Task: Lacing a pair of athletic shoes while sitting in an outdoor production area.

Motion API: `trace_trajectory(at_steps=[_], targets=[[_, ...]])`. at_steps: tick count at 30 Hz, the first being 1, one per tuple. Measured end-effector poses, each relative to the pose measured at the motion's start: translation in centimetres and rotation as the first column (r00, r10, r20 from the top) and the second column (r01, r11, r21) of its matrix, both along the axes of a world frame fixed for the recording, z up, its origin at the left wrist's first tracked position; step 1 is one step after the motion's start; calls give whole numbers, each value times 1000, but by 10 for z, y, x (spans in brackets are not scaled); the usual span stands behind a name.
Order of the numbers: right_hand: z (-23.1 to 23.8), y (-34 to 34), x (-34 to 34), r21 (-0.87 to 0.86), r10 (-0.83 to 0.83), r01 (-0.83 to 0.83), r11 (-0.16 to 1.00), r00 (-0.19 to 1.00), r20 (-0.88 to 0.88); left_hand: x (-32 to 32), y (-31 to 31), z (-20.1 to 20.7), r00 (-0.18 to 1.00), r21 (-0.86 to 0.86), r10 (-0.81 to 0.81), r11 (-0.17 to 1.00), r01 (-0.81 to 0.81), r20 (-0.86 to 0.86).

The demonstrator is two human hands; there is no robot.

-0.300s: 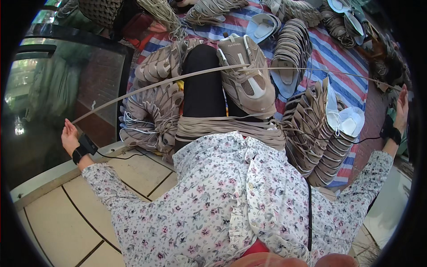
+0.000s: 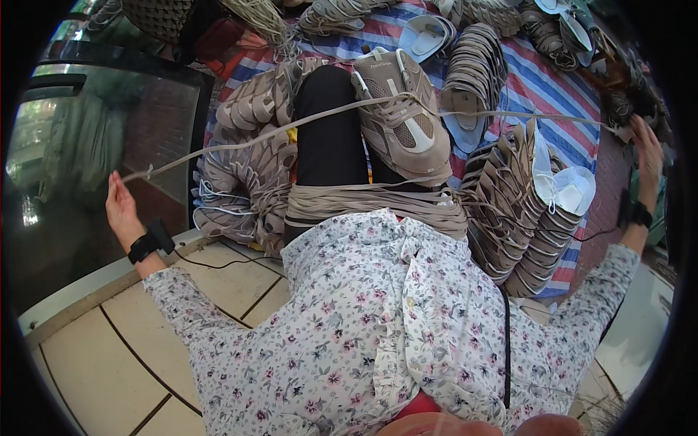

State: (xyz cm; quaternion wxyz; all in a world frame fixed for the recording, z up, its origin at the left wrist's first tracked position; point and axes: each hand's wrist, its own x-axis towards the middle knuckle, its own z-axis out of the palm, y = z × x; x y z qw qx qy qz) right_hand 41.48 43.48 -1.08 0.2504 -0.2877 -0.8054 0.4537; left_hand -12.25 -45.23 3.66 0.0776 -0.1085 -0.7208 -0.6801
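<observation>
A beige and grey sneaker upper point(image 2: 405, 134) lies across my right thigh, toe toward me. A flat beige shoelace point(image 2: 254, 140) runs through its top eyelets and stretches out to both sides in a slight sag. Far to the left, my left hand point(image 2: 125, 214) pinches one end of the lace between its fingertips. My right hand point(image 2: 647, 160), raised at the far right, has its fingertips at the other end; the grip there is partly hidden. A bundle of loose beige laces point(image 2: 371, 207) lies across my lap.
Stacked shoe uppers point(image 2: 254, 174) stand left of my legs, and more stacks point(image 2: 509, 207) stand to the right on a striped sheet point(image 2: 560, 94). A dark glass panel point(image 2: 109, 145) rises close by my left hand. Cream tiles point(image 2: 116, 356) lie at lower left.
The lace has gone from nearly taut to slightly wavy and slack. Both my hands have risen a little in the picture, and the right one has shifted slightly inward.
</observation>
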Motion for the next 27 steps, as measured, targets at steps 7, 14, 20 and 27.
trace_trajectory(at_steps=[7, 14, 20, 27], targets=[[-62, -217, -182, -386, 399, -390, 836, 915, -61, 71, 275, -70, 840, 71, -446, 892, 447, 311], [-59, -273, -208, -568, 372, -310, 762, 928, -7, 157, 370, -106, 702, -144, -558, 728, 670, 443], [-49, -275, -206, -551, 370, -291, 782, 928, 35, 176, 380, -102, 726, -288, -567, 674, 680, 389], [-52, -274, -209, -624, 389, -266, 735, 919, 66, 187, 373, -90, 619, -210, -576, 618, 757, 534]])
